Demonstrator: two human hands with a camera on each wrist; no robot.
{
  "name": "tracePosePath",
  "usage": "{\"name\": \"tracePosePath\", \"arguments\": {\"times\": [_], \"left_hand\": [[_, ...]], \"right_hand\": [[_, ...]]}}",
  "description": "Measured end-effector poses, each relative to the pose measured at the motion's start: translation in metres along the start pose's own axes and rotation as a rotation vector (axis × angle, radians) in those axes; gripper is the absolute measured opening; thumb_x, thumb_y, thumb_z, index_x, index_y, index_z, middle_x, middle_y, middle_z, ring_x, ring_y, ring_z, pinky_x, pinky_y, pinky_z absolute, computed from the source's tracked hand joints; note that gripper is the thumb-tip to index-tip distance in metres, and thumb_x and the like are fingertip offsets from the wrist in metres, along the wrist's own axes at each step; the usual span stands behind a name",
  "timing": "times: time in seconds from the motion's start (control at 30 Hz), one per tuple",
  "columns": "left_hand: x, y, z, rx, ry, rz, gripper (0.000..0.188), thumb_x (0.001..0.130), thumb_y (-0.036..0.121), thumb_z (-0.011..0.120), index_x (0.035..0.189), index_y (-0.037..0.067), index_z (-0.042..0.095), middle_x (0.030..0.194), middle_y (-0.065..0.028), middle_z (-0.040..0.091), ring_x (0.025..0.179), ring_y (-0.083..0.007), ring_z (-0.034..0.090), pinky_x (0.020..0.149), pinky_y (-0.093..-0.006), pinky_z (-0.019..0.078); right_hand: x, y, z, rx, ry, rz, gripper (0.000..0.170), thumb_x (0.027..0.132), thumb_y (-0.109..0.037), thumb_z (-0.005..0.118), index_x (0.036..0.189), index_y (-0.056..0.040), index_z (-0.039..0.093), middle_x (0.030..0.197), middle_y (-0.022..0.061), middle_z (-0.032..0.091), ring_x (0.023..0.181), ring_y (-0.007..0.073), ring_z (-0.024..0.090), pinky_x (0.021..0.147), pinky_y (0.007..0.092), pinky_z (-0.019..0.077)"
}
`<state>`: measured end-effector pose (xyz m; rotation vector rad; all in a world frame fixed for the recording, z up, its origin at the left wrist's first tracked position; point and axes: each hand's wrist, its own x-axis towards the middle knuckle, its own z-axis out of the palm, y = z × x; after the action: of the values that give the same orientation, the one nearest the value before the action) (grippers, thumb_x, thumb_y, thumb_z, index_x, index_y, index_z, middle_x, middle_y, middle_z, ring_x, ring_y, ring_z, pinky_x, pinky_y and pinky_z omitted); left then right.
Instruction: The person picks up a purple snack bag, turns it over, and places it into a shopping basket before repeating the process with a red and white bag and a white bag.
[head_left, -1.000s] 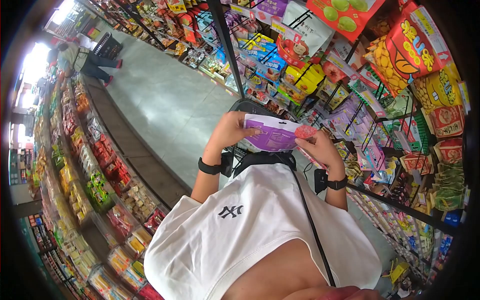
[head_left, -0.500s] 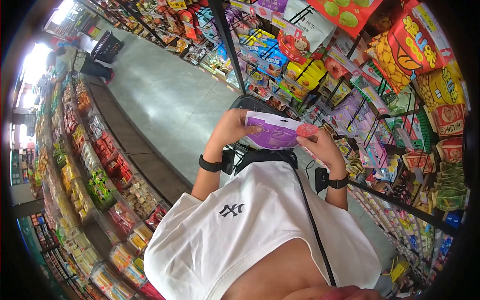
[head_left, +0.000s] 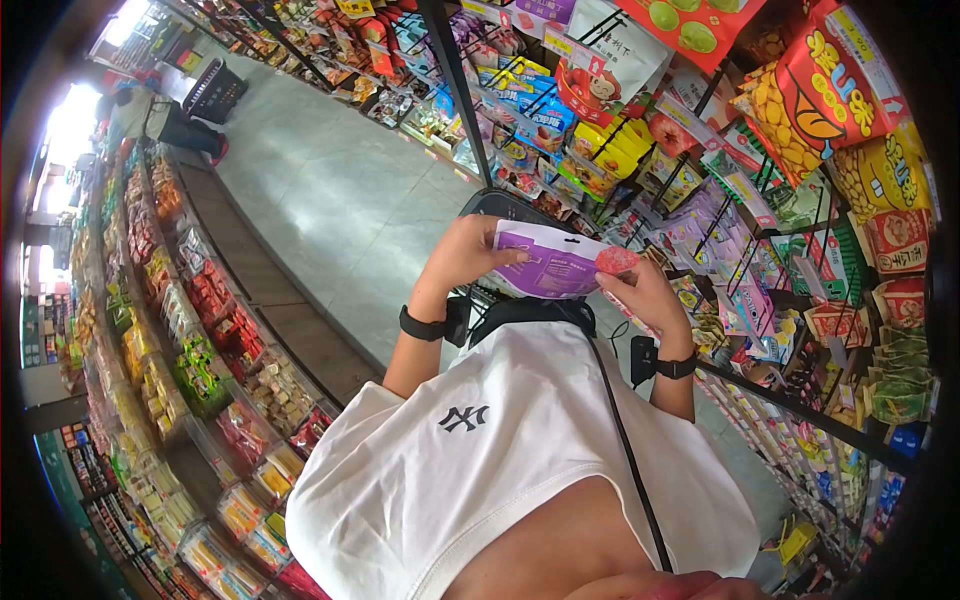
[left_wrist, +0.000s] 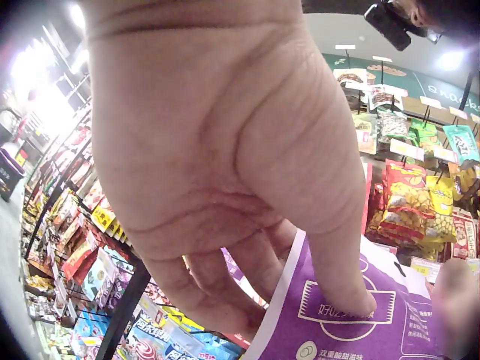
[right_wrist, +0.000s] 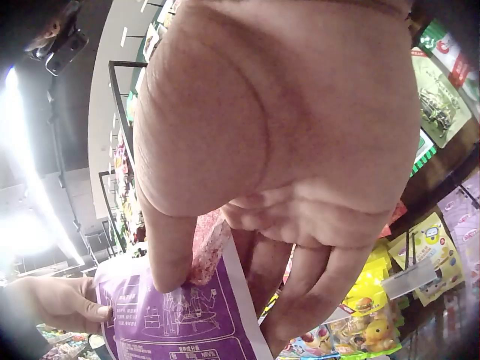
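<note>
A purple and white packet (head_left: 545, 262) is stretched between both hands in front of the chest, a reddish patch at its right end. The left hand (head_left: 465, 258) pinches its left end, thumb on the printed face and fingers behind. In the left wrist view, the left thumb presses on the purple packet (left_wrist: 352, 307), below the palm of the left hand (left_wrist: 225, 135). The right hand (head_left: 648, 298) pinches the other end. Seen from the right wrist, the right hand (right_wrist: 277, 112) has its thumb over the packet (right_wrist: 180, 319) beside the reddish patch, its fingers behind.
Hanging snack bags (head_left: 815, 95) fill the rack on the right. On the left a long shelf (head_left: 200, 300) of small packages curves away. Between them runs a grey floor aisle (head_left: 330, 200), with a person bending near a black basket (head_left: 214, 92). A dark basket edge (head_left: 500, 205) lies beyond the packet.
The packet and both hands have shifted very slightly, with the grips unchanged. The distant person has moved closer to the black basket.
</note>
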<state>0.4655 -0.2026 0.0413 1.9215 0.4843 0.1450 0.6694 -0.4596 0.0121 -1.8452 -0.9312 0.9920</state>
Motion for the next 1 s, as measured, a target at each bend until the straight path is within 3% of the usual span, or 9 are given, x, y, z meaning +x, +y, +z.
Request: {"name": "tracePosePath", "arguments": {"times": [0.57, 1.0], "left_hand": [[-0.0002, 0.0013, -0.0006, -0.005, -0.017, -0.018, 0.026, 0.083, 0.015, 0.088, 0.097, -0.002, 0.076, 0.077, -0.0055, 0.076, 0.061, -0.0110, 0.068, 0.056, -0.0289, 0.0539], [-0.0005, 0.0056, -0.0019, 0.010, -0.015, -0.005, 0.026, 0.082, 0.016, 0.088, 0.097, -0.002, 0.076, 0.075, -0.0059, 0.075, 0.058, -0.0116, 0.067, 0.054, -0.0295, 0.0529]], "right_hand": [[0.0011, 0.0027, -0.0001, -0.028, 0.008, 0.009, 0.040, 0.094, -0.033, 0.077, 0.116, 0.0000, 0.074, 0.100, 0.0131, 0.078, 0.088, 0.0200, 0.073, 0.081, 0.0354, 0.0556], [0.0018, 0.0021, 0.0017, 0.012, -0.010, 0.011, 0.039, 0.095, -0.031, 0.076, 0.119, -0.0002, 0.073, 0.102, 0.0111, 0.078, 0.088, 0.0172, 0.071, 0.082, 0.0340, 0.0552]]}}
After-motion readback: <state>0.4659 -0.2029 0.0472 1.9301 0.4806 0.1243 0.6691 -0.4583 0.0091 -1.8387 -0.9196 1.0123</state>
